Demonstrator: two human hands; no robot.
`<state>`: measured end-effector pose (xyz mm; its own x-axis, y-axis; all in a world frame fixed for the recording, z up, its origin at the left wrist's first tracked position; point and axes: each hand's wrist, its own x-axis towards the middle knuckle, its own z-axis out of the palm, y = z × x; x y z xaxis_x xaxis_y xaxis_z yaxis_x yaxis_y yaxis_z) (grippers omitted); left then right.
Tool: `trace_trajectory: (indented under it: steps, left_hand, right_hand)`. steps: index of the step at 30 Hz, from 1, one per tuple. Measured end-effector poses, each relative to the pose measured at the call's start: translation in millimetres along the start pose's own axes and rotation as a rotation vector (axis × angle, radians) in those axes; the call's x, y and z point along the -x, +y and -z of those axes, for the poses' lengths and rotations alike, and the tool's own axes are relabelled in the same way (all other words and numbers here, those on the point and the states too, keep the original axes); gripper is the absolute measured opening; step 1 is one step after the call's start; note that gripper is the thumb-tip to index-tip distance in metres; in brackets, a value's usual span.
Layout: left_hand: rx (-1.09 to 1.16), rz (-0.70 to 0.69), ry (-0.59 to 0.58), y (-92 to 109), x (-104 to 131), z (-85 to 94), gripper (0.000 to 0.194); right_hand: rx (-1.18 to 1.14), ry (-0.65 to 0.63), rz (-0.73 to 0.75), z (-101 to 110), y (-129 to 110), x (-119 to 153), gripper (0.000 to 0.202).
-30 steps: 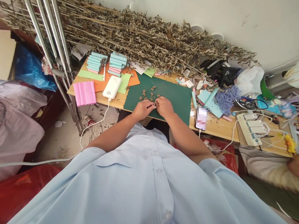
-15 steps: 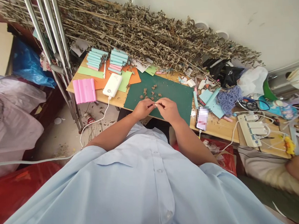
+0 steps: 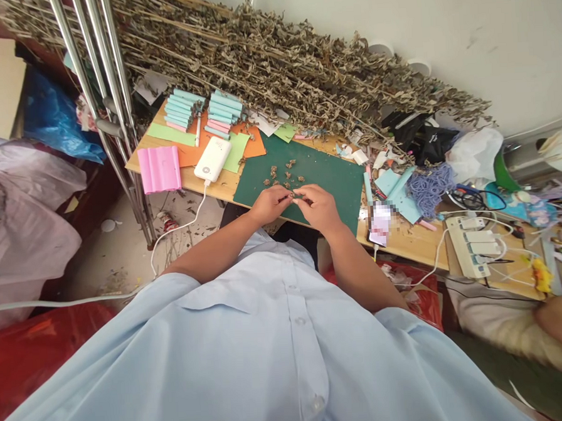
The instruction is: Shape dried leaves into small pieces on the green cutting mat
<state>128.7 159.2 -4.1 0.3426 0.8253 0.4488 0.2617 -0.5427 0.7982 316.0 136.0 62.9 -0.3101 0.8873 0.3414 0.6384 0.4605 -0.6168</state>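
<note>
Over the near edge of a dark green cutting mat [image 3: 326, 177], my left hand [image 3: 270, 203] and my right hand [image 3: 317, 206] meet with thumbs and fingertips pinched together. Whatever they pinch between them is too small to make out. Just beyond my fingertips, several small clumps of dried leaf [image 3: 274, 172] lie on the mat. A big heap of dried leafy stalks [image 3: 292, 65] stretches along the back of the wooden table [image 3: 424, 244].
Left of the mat are a white power bank [image 3: 213, 159], a pink folded sheet [image 3: 159, 169] and rolled blue papers [image 3: 225, 106]. To the right lie a phone [image 3: 380, 223], purple yarn [image 3: 431, 190] and a power strip [image 3: 471, 246]. Metal crutches [image 3: 100, 88] lean at left; a person's arm [image 3: 560, 318] shows at right.
My hands stay together in nearly the same spot, with only a slight shift of the right hand's fingers. The clumps on the mat look unchanged.
</note>
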Motion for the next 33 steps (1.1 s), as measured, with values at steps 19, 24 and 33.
trace_trajectory:
  steps: [19,24,33]
  left_hand:
    - [0.000,0.000,-0.024,1.3,-0.7,1.3,0.044]
    - [-0.011,0.000,-0.024,2.0,-1.0,1.0,0.047]
    - [0.011,0.005,-0.016,1.1,0.4,1.0,0.042]
  right_hand:
    - [0.129,-0.139,-0.082,11.3,-16.2,-16.8,0.011]
    - [0.067,-0.084,-0.072,8.8,-16.9,-15.7,0.010]
    - [0.142,-0.145,0.089,8.2,-5.5,-9.4,0.022]
